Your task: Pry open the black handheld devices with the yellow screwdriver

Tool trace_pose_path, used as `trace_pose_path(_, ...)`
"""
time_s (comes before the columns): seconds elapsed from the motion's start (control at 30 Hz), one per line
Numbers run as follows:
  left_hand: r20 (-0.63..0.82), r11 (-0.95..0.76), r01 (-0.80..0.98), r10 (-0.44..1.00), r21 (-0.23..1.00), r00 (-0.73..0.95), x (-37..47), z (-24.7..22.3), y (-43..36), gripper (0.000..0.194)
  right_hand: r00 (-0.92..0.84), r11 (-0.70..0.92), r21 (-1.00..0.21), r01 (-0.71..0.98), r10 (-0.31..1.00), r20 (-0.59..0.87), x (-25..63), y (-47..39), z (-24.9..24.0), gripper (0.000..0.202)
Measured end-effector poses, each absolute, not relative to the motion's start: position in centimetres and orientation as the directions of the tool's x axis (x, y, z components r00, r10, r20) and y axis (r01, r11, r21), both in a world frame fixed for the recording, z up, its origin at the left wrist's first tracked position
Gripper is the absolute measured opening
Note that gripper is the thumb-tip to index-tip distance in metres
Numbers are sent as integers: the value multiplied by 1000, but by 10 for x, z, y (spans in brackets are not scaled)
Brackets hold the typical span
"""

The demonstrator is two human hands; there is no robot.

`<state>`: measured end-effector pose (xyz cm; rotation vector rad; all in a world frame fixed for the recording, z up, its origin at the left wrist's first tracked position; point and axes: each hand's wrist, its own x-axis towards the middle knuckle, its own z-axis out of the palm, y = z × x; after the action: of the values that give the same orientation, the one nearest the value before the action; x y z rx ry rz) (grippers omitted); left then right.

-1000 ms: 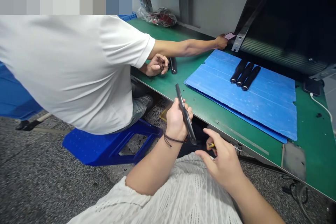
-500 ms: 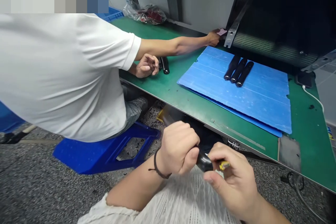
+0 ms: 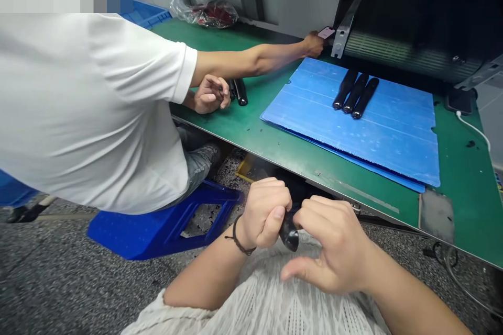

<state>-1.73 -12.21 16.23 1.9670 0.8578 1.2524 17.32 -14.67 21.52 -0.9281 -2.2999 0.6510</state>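
Note:
My left hand (image 3: 265,214) is wrapped in a fist around a glossy black, round-ended handle-like piece (image 3: 290,235), whose tip sticks out below the thumb. Most of that piece is hidden by the fist. Beside it, my right hand (image 3: 332,243) has its fingers curled over towards the piece, with the thumb stretched apart below. Whatever lies inside those curled fingers is out of sight. On the table, three similar black pieces (image 3: 356,94) lie side by side on a blue plastic sheet (image 3: 393,141).
A co-worker in a white shirt (image 3: 118,115) sits at left, one hand reaching out with a phone (image 3: 326,33). More black pieces (image 3: 240,91) lie by their other hand. The green table's edge (image 3: 220,131) runs before me. A blue stool (image 3: 157,225) stands below; a grey plate (image 3: 436,214) lies at right.
Both my hands have shifted slightly left. My right hand has turned over, its thumb now away from the black piece, and the yellow-ended item seen in its fingers is hidden.

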Motion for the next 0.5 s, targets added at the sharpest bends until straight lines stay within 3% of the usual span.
trace_pose_path(0.17,544,-618,179,770,765,334,-17,162,-121,39,-589,681,-531,503,720,366,170,-144,215,63)
trace_pose_path(0.5,456,-476,182,878,860,145,-7,160,-131,43,-547,740,-85,667,563,620,173,-148,210,45)
